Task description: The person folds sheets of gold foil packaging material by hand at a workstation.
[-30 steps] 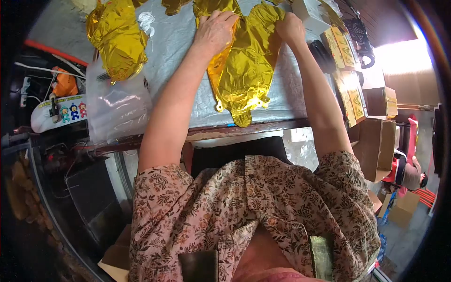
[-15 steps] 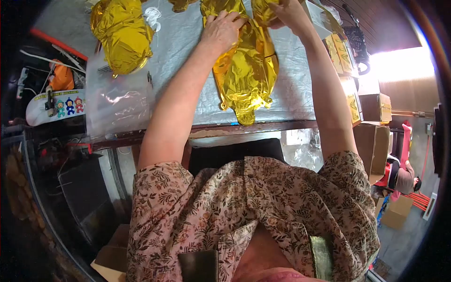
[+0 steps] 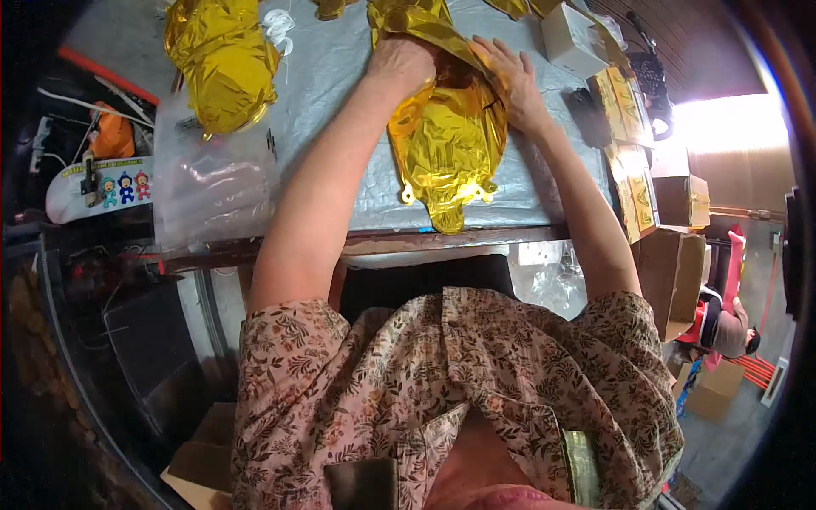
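Note:
A gold foil balloon, flat and creased, lies in front of me on the covered table. Its upper part is folded over in a flap, with tabs along its lower edge. My left hand rests on the balloon's left side, its fingers hidden under the flap. At the flap's right edge, my right hand touches the foil with its fingers stretched out and apart. Another gold foil balloon lies to the left. White string is heaped beside it.
Clear plastic sheeting covers the table's left corner. On the right stand a white box, yellow-printed boxes and a cardboard carton. Another person is at the far right. The wooden table edge runs before me.
My right hand has come down and left from the upper foil to the balloon's right side. The balloon's upper part now folds over my left fingers.

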A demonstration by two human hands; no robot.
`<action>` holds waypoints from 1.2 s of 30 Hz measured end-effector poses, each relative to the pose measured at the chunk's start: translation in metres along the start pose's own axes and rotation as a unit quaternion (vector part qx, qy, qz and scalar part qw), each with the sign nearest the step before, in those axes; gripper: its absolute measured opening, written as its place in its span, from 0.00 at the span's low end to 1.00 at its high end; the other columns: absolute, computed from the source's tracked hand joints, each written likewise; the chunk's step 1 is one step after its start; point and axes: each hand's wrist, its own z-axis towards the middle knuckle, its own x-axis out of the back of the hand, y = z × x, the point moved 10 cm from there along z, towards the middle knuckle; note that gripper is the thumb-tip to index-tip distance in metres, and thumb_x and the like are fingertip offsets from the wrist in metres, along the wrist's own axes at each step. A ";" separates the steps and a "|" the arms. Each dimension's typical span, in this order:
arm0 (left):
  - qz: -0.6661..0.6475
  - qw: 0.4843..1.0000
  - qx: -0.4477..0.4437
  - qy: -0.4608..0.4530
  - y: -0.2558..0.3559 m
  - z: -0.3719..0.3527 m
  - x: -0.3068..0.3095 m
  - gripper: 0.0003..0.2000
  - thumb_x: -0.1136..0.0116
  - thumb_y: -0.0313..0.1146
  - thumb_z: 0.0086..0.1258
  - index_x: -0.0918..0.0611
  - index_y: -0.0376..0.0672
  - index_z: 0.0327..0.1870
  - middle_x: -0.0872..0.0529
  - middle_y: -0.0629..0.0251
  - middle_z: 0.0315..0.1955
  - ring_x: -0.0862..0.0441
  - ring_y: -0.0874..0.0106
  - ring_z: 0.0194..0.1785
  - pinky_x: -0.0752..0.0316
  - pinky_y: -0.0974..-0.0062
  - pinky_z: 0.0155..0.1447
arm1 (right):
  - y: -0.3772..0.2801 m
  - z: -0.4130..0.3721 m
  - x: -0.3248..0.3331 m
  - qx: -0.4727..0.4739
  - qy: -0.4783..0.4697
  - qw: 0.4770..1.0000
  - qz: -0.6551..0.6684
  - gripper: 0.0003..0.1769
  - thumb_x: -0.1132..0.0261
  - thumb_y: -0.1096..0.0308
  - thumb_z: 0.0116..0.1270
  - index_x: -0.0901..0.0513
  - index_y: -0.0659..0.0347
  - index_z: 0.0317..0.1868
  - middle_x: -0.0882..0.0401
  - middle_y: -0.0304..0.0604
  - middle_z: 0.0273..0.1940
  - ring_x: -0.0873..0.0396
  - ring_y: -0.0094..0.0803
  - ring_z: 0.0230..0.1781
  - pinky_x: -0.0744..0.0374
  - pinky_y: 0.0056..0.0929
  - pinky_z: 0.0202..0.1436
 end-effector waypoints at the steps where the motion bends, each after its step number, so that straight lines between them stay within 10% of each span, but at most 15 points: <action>1: -0.036 0.997 -0.012 0.061 0.001 0.000 0.005 0.14 0.44 0.34 0.67 0.11 0.42 0.47 0.10 0.50 0.48 0.15 0.52 0.56 0.29 0.51 0.67 | -0.004 0.002 0.001 -0.004 0.009 1.000 -0.009 0.35 0.41 0.67 0.72 0.33 0.47 0.80 0.38 0.33 0.82 0.44 0.45 0.84 0.53 0.63 0.82; 8: -0.054 0.989 -0.036 0.136 0.004 -0.004 0.023 0.24 0.42 0.44 0.73 0.20 0.46 0.67 0.18 0.55 0.65 0.24 0.54 0.70 0.36 0.49 0.73 | -0.010 0.012 -0.019 0.010 -0.021 0.996 -0.091 0.38 0.36 0.58 0.73 0.36 0.46 0.81 0.37 0.35 0.81 0.46 0.43 0.84 0.54 0.65 0.83; 10: -0.052 0.998 0.014 0.036 0.000 -0.001 0.012 0.22 0.46 0.38 0.74 0.21 0.47 0.68 0.20 0.56 0.67 0.29 0.58 0.74 0.42 0.51 0.77 | -0.011 0.012 -0.020 0.014 -0.022 0.996 -0.090 0.38 0.37 0.58 0.73 0.36 0.47 0.81 0.37 0.36 0.81 0.46 0.43 0.85 0.55 0.66 0.83; 27: -0.096 0.995 -0.010 -0.013 -0.012 0.002 0.016 0.15 0.46 0.28 0.69 0.17 0.35 0.54 0.14 0.43 0.52 0.19 0.44 0.55 0.26 0.52 0.62 | -0.020 0.018 -0.022 0.007 -0.104 0.972 -0.209 0.34 0.39 0.61 0.75 0.34 0.49 0.79 0.36 0.36 0.80 0.42 0.43 0.82 0.51 0.76 0.79; 32: -0.274 0.873 0.021 0.403 -0.046 -0.016 0.106 0.08 0.46 0.23 0.70 0.18 0.35 0.46 0.14 0.47 0.41 0.18 0.45 0.52 0.22 0.54 0.57 | -0.021 0.019 -0.023 0.007 -0.089 0.976 -0.199 0.32 0.41 0.61 0.76 0.34 0.51 0.79 0.35 0.37 0.79 0.40 0.43 0.81 0.50 0.78 0.78; 33: -0.304 0.863 0.029 0.402 -0.059 -0.019 0.103 0.19 0.48 0.33 0.77 0.19 0.49 0.66 0.19 0.59 0.63 0.26 0.56 0.69 0.36 0.46 0.70 | -0.022 0.018 -0.022 0.010 -0.080 0.978 -0.193 0.32 0.41 0.61 0.76 0.34 0.51 0.79 0.35 0.37 0.79 0.40 0.43 0.81 0.50 0.79 0.77; 36: -0.152 0.903 -0.093 0.392 -0.008 -0.023 0.140 0.07 0.42 0.27 0.72 0.17 0.38 0.47 0.13 0.54 0.43 0.17 0.49 0.50 0.21 0.56 0.55 | -0.022 0.019 -0.021 0.006 -0.075 0.979 -0.188 0.31 0.42 0.62 0.77 0.34 0.52 0.79 0.34 0.37 0.78 0.38 0.43 0.80 0.50 0.80 0.77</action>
